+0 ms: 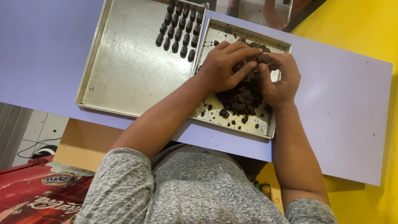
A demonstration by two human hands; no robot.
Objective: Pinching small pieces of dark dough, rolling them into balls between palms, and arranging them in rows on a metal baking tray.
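Note:
A heap of dark brown dough lies in the smaller metal tray. My left hand and my right hand both rest on the top of the heap. Their fingertips meet and pinch a lump of dough between them. Loose crumbs lie around the heap on the tray floor. Beside it, the larger metal tray holds several small dark oblong pieces laid in rows at its far right corner.
Both trays sit on a pale lilac tabletop. A yellow floor lies to the right. A red crate is at the lower left, and another person's bare foot shows at the top edge.

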